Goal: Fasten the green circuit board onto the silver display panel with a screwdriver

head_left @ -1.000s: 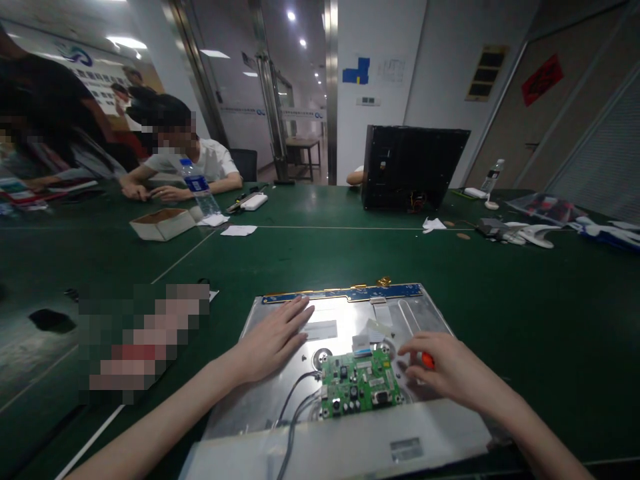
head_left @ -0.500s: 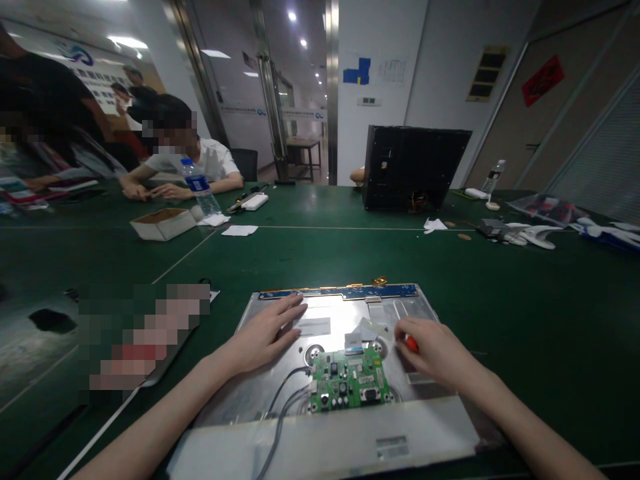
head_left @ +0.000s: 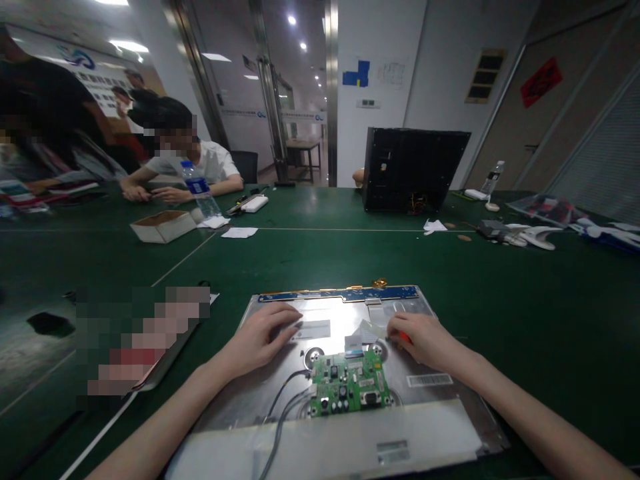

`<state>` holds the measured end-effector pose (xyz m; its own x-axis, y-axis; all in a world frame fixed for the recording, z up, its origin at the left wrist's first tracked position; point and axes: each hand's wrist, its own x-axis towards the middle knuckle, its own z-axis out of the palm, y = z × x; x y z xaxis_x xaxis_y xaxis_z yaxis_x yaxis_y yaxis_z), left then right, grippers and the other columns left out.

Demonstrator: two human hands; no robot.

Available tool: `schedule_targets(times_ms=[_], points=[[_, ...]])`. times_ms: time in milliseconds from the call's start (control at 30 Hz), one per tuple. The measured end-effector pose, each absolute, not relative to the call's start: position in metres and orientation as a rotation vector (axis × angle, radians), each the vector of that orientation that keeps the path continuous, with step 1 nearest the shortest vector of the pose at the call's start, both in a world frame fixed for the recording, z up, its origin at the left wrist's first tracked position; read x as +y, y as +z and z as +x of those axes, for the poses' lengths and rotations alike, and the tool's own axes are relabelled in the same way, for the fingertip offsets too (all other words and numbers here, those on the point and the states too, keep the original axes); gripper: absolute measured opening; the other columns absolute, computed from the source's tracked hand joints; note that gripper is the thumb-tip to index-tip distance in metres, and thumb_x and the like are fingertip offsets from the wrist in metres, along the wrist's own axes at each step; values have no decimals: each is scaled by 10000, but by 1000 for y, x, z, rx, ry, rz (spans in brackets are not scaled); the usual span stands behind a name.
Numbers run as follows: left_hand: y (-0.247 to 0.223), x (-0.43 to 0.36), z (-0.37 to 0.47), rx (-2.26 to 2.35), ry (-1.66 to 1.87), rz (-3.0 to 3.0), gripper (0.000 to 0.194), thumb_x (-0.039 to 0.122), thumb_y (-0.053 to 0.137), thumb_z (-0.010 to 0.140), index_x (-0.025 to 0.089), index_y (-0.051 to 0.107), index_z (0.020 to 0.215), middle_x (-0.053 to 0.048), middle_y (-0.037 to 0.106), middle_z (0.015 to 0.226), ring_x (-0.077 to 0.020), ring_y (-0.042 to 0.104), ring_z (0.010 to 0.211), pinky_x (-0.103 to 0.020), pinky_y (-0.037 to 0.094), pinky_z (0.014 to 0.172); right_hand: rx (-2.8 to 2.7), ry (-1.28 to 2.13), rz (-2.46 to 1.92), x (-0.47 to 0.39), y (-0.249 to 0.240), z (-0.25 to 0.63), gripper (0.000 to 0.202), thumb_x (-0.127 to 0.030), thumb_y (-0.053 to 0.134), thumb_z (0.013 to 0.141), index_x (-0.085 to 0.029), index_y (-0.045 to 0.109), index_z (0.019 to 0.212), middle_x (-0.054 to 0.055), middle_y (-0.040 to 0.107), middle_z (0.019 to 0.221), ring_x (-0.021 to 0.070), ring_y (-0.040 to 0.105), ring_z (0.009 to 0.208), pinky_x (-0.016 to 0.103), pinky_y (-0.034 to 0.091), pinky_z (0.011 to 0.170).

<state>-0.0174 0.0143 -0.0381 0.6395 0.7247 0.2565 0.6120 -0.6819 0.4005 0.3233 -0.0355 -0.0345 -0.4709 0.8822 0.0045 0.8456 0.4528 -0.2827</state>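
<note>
A silver display panel [head_left: 430, 413] lies back side up on the green table, with a green circuit board [head_left: 350, 381] on it and a blue board strip [head_left: 300, 295] along its far edge. My left hand [head_left: 265, 337] rests on the panel's left part, fingers apart and holding nothing. Closed around a small orange-red object [head_left: 405, 337], my right hand [head_left: 417, 339] is over the right part, beside a clear tape-like strip [head_left: 373, 329]. The object is mostly hidden by the fingers. Grey cables [head_left: 285, 413] run from the board's left side toward me.
A black monitor-like case [head_left: 415, 170] stands at the back right. Further left are a water bottle [head_left: 197, 187], an open box [head_left: 163, 225] and a seated person [head_left: 215, 160]. A blurred-out device [head_left: 170, 360] lies left of the panel. White gloves [head_left: 533, 235] lie at the right.
My right hand has moved slightly left and up with the orange-red object, uncovering a barcode label. My left hand has shifted slightly left and its fingers are more bent.
</note>
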Motion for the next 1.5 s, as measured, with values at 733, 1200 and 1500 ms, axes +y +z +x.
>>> schedule_targets(times_ms=[733,1200,1500], points=[[-38,6,-7,907,430,2406,166,215,559,888,197,719,849,-30,674,811,-174,610,760,-260,453,687,-2597,320,-1487,-35,-34,319,166,-50,538,856,-154,646,927,55,692,949,180,652,793,281,453,657],[-50,14,-10,975,605,2463,199,117,515,886,175,704,908,-63,672,906,-197,618,851,-299,467,766,-2865,195,-1140,4,-16,236,151,-154,524,893,-187,650,969,52,682,989,164,603,756,266,294,557],[-46,12,-12,995,601,2472,178,158,515,897,177,685,948,-69,637,952,-205,604,869,-316,466,771,-2949,205,-1007,24,-19,204,206,-173,508,885,-192,676,1003,65,683,983,183,618,787,267,343,575]])
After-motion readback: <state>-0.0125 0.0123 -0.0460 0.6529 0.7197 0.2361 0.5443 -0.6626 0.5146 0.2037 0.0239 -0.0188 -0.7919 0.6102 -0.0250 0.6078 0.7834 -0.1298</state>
